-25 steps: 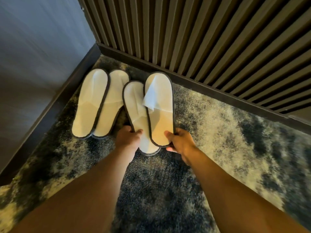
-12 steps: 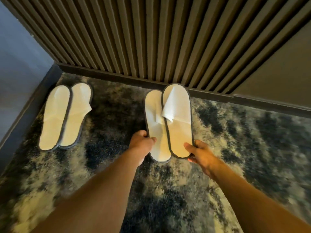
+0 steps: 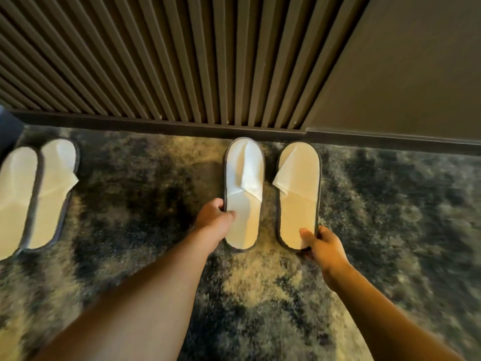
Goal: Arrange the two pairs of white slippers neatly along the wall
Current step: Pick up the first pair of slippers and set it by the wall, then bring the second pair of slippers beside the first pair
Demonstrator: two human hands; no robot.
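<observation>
four white slippers, two hands

The floor is a soft carpet with dark blue and pale yellow patches. It runs up to the dark baseboard. Two white slippers lie flat on the carpet with their toes near the baseboard and a small gap between them. Another white pair lies far to the left, side by side and touching.
</observation>
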